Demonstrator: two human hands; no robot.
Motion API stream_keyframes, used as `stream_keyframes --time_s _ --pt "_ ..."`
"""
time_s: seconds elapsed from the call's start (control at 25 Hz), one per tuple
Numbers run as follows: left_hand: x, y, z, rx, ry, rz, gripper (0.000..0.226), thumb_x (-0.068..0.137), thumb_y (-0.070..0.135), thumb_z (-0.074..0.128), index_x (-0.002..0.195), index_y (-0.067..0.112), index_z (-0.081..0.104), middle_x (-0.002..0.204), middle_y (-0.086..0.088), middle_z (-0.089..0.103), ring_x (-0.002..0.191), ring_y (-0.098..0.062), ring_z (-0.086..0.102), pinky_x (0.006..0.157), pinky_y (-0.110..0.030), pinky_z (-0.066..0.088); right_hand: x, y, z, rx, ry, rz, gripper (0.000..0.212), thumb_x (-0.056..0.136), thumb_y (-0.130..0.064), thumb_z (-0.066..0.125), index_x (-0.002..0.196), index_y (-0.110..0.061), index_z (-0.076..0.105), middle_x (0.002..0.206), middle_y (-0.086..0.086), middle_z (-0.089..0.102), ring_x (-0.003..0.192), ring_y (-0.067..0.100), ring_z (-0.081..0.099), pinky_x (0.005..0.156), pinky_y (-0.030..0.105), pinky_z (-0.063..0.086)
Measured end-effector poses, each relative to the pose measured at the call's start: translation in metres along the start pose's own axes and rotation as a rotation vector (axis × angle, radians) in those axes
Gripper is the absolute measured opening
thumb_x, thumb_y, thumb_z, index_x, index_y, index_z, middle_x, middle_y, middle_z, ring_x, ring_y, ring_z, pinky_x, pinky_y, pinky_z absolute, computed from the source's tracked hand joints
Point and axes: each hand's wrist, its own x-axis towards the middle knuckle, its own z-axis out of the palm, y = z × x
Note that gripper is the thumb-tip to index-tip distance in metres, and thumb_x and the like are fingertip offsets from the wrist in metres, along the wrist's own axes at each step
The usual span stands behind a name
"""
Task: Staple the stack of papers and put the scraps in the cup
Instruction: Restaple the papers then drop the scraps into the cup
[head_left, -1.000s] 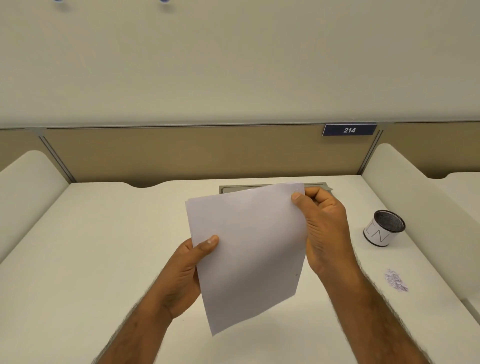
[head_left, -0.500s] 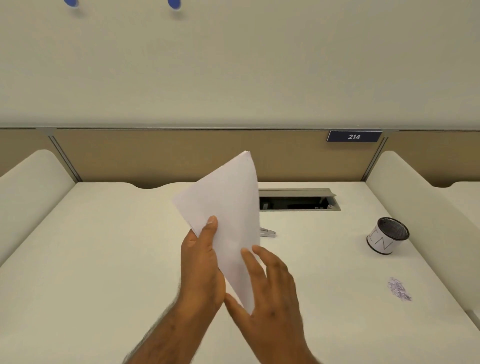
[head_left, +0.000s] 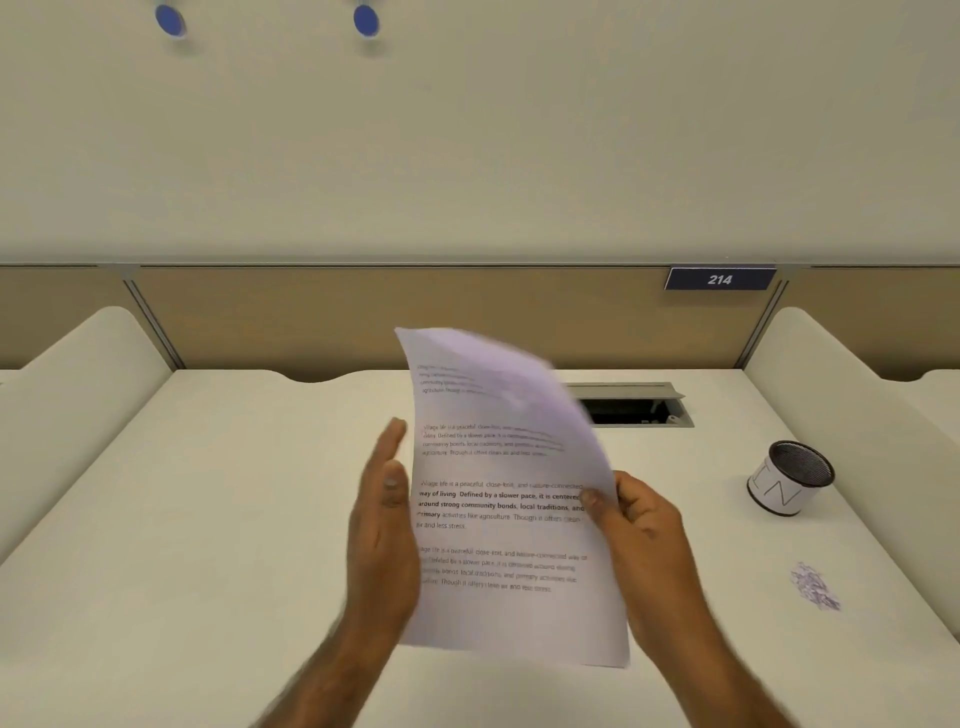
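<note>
While the right hand (head_left: 644, 540) pinches the papers (head_left: 509, 509), left hand (head_left: 384, 530) flat alongside, scraps (head_left: 814, 587) lie on the surface (head_left: 208, 519) outside the cup (head_left: 789, 480).

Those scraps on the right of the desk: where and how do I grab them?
Pinch the scraps across the heap's middle, coming from straight above. They lie as a low, loose pile flat on the desk, with no edge to get under.

A cream wall (head_left: 519, 130) with two blue dots (head_left: 170, 21) rises behind a tan partition (head_left: 363, 317) bearing a dark plate (head_left: 720, 279) marked 214. The white desk (head_left: 208, 519) sits between rounded side dividers (head_left: 83, 395), an open cable hatch (head_left: 631, 410) near its back edge.
</note>
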Motion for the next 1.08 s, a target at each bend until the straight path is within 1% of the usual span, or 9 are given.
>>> stream_keyframes --time_s 0.08,0.16,0.24,0.32,0.4,0.52,0.64,0.84,1.08 --pt "0.009 -0.005 -0.018 0.065 0.003 -0.131 0.051 0.108 0.057 0.037 0.153 0.035 0.047 0.155 0.021 0.049 0.139 0.008 0.046 0.116 -0.021 0.038 0.002 -0.002 -0.008 0.206 -0.101 0.161 0.021 0.098 -0.009 0.057 0.107 -0.015 0.075 0.109 0.015 0.076 0.093 0.03 0.073 0.077 0.038 0.06" --pt "0.012 -0.008 -0.03 -0.117 -0.156 -0.332 0.043 0.106 0.056 0.04 0.138 0.039 0.063 0.142 0.009 0.067 0.128 -0.01 0.065 0.103 -0.037 0.056 0.001 0.0 -0.008 0.249 -0.16 0.225 0.022 0.097 -0.011 0.058 0.11 -0.015 0.075 0.114 0.016 0.074 0.098 0.033 0.073 0.078 0.039 0.061" --pt "0.01 -0.003 -0.036 -0.289 -0.312 -0.494 0.05 0.106 0.06 0.034 0.127 0.037 0.073 0.128 -0.001 0.075 0.118 -0.023 0.073 0.089 -0.039 0.063 0.0 0.004 -0.002 0.23 -0.172 0.263 0.021 0.097 -0.013 0.058 0.111 -0.016 0.075 0.116 0.016 0.074 0.101 0.036 0.073 0.08 0.043 0.061" --pt "0.009 -0.004 -0.044 -0.438 -0.314 -0.6 0.06 0.106 0.063 0.029 0.131 0.029 0.071 0.132 -0.01 0.073 0.123 -0.032 0.07 0.098 -0.051 0.057 0.001 0.007 0.007 0.201 -0.159 0.276 0.021 0.098 -0.014 0.058 0.109 -0.018 0.075 0.113 0.015 0.075 0.1 0.037 0.073 0.08 0.045 0.061" --pt "0.009 -0.009 -0.053 -0.457 -0.279 -0.606 0.058 0.107 0.06 0.034 0.132 0.023 0.071 0.132 -0.013 0.073 0.122 -0.035 0.069 0.101 -0.054 0.055 0.003 0.01 0.016 0.19 -0.15 0.286 0.021 0.098 -0.014 0.058 0.107 -0.019 0.076 0.111 0.013 0.076 0.097 0.035 0.074 0.076 0.042 0.062" --pt "0.009 -0.021 -0.061 -0.328 -0.255 -0.574 0.035 0.107 0.038 0.051 0.123 0.016 0.073 0.124 -0.016 0.076 0.111 -0.038 0.074 0.092 -0.056 0.061 0.008 0.019 0.036 0.17 -0.156 0.315 0.022 0.099 -0.012 0.056 0.107 -0.017 0.076 0.108 0.011 0.077 0.096 0.032 0.075 0.073 0.038 0.061" --pt "0.019 -0.04 -0.077 -0.222 -0.137 -0.592 0.028 0.109 0.03 0.052 0.118 0.013 0.072 0.114 -0.014 0.079 0.102 -0.038 0.077 0.092 -0.062 0.06 0.011 0.037 0.065 0.068 -0.132 0.349 0.02 0.1 -0.011 0.054 0.108 -0.013 0.072 0.104 0.007 0.078 0.094 0.026 0.076 0.071 0.033 0.059" --pt "0.062 -0.085 -0.122 -0.167 -0.044 -0.657 0.025 0.109 0.028 0.052 0.112 0.015 0.073 0.106 -0.008 0.082 0.093 -0.032 0.08 0.069 -0.042 0.065 0.023 0.084 0.125 -0.128 -0.037 0.387 0.01 0.096 -0.007 0.057 0.093 -0.009 0.067 0.088 0.007 0.077 0.083 0.029 0.072 0.073 0.04 0.054" --pt "0.141 -0.158 -0.145 -0.096 -0.039 -0.647 0.016 0.104 0.02 0.063 0.114 0.015 0.075 0.105 -0.003 0.082 0.092 -0.024 0.08 0.069 -0.033 0.063 0.095 0.13 0.2 -0.233 0.084 0.39 0.011 0.092 -0.007 0.056 0.081 -0.005 0.06 0.074 0.006 0.066 0.063 0.016 0.057 0.057 0.028 0.043"
